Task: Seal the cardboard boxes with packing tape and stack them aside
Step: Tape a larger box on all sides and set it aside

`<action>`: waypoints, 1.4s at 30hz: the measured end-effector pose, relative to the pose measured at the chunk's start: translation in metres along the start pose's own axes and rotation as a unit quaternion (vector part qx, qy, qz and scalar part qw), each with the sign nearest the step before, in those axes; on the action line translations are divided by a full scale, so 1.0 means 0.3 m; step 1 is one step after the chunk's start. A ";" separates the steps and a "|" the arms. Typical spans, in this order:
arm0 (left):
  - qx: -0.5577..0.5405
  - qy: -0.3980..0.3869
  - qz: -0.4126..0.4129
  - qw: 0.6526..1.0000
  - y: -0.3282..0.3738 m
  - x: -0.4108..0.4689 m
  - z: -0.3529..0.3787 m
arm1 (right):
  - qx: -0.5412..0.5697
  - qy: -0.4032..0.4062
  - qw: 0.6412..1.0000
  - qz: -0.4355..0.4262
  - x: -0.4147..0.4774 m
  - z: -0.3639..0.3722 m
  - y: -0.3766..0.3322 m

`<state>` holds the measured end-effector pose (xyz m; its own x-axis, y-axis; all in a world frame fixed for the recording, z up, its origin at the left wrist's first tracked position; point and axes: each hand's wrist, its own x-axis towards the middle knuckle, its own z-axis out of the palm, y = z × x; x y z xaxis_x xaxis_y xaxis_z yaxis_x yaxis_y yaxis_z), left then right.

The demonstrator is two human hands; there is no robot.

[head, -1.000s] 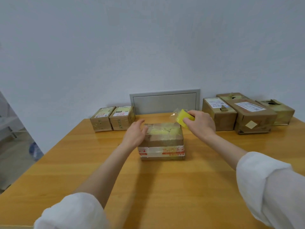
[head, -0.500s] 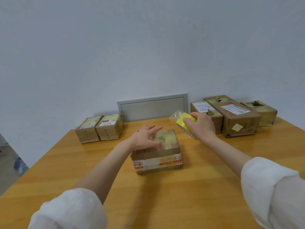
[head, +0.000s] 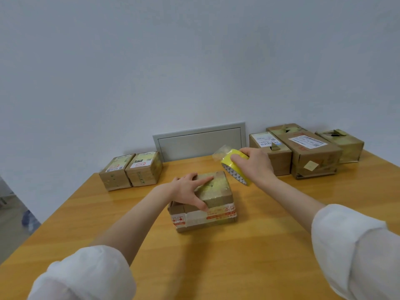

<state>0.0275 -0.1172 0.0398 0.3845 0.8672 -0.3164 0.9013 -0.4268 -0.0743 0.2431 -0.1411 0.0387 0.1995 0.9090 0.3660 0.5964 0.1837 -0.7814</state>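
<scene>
A small cardboard box point(head: 218, 200) sits mid-table, its top covered in yellowish tape and a red-printed white band round its front. My left hand point(head: 188, 189) lies across the box's top left, fingers spread over the lid and thumb down the front edge. My right hand point(head: 253, 165) grips a yellow roll of packing tape point(head: 233, 167) in the air just beyond the box's back right corner; a loose clear end of tape sticks up from the roll.
Two small taped boxes point(head: 131, 169) stand side by side at the back left of the wooden table point(head: 216, 256). Several larger boxes point(head: 307, 152) line the back right by the wall. A grey wall panel point(head: 199, 140) is behind.
My left hand moved from the box's left side onto its top, and the box turned slightly. The right hand with the roll stayed just behind the box.
</scene>
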 end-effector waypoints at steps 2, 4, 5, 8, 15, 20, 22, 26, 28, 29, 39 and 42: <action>-0.018 0.006 -0.026 0.999 0.013 -0.002 0.007 | 0.000 0.000 1.000 -0.001 -0.001 0.005 -0.010; -0.028 0.015 -0.101 0.994 0.027 -0.007 0.017 | -0.004 0.004 1.000 0.004 -0.003 0.007 -0.011; -0.034 0.019 -0.149 0.988 0.031 -0.012 0.019 | -0.005 0.006 1.000 0.005 -0.005 0.007 -0.011; -0.030 0.025 -0.235 0.971 0.024 -0.045 0.019 | -0.010 -0.009 1.000 0.003 -0.010 0.012 -0.009; -0.114 0.081 -0.152 0.978 0.045 -0.097 0.106 | -0.002 -0.057 0.998 0.014 -0.030 0.073 -0.021; -0.123 0.086 -0.182 0.972 0.119 -0.098 0.104 | 0.009 -0.059 0.998 0.020 -0.014 0.056 -0.019; -0.148 0.090 -0.154 0.973 0.119 -0.100 0.077 | 0.019 -0.068 0.997 0.012 -0.011 0.033 -0.015; -0.266 0.303 -0.063 0.913 0.095 -0.101 -0.038 | 0.048 -0.100 0.994 -0.023 -0.002 -0.028 -0.021; -0.332 0.365 -0.015 0.870 0.108 -0.102 -0.080 | 0.059 -0.126 0.989 -0.041 -0.001 -0.046 -0.030; -0.320 0.381 0.017 0.867 0.120 -0.101 -0.088 | 0.064 -0.132 0.988 -0.049 -0.003 -0.051 -0.034; -0.339 0.468 0.079 0.812 0.103 -0.084 -0.037 | 0.138 -0.134 0.981 -0.011 -0.002 -0.040 -0.031; -0.455 0.405 0.063 0.791 0.099 -0.081 -0.025 | 0.120 -0.140 0.983 -0.024 -0.003 -0.033 -0.040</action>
<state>0.0463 -0.1492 0.0523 0.1531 0.8697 0.4693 0.4737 -0.4814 0.7375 0.2434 -0.1479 0.0527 -0.0659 0.9581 0.2786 0.3920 0.2816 -0.8758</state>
